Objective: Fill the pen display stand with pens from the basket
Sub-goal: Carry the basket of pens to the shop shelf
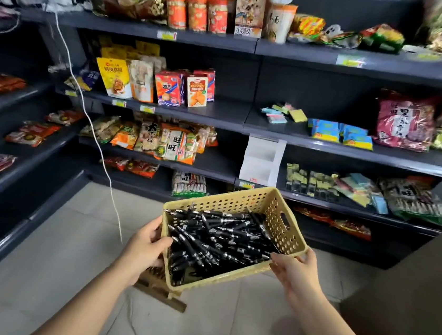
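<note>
Dark shelves (pixel 226 110) — snack packets (pixel 141 81)

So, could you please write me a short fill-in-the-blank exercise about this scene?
1. The left hand and the right hand grip the basket, whose colour is ___.
2. The pens piled inside it are ___.
3. The tiered display stand beyond the basket is ___ in colour.

Missing words: yellow; black; white.
</note>
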The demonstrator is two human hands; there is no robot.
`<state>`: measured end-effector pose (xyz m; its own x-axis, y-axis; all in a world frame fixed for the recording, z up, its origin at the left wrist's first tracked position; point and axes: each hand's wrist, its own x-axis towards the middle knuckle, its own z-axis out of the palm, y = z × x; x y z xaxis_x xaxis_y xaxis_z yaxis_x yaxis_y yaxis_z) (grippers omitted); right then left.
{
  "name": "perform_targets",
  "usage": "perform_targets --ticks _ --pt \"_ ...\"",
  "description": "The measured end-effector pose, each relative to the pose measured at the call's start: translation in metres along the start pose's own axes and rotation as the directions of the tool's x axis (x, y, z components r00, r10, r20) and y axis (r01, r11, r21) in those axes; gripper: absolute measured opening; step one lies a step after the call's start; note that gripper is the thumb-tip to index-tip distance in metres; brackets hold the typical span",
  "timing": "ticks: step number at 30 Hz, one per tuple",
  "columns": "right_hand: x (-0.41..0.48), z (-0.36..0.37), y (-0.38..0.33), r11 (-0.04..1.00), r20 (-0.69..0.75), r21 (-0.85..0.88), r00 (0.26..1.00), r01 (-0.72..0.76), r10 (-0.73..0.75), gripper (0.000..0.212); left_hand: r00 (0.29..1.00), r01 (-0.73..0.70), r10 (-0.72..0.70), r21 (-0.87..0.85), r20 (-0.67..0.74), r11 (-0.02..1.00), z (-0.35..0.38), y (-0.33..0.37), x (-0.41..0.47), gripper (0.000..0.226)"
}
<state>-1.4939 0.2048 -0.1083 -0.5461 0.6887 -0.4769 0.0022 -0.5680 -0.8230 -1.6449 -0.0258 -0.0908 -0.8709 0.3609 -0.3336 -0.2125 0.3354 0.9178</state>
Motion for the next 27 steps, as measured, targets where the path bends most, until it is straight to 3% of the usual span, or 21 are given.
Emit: perform_targets --ticks 14,27 --pt "0.176 0.048 -0.035 0.993 -0.021 -0.022 0.993 -0.119 0.119 0.065 0.989 0.144 -0.144 0.001 -0.046 0.990 0.045 0.023 0.158 0.062" --pt "0.294 0.112 -0.051 0.982 0.062 -0.099 0.984 -0.160 0.167 0.061 0.975 0.174 -0.186 -0.104 -0.119 0.979 0.059 0.034 0.258 0.060"
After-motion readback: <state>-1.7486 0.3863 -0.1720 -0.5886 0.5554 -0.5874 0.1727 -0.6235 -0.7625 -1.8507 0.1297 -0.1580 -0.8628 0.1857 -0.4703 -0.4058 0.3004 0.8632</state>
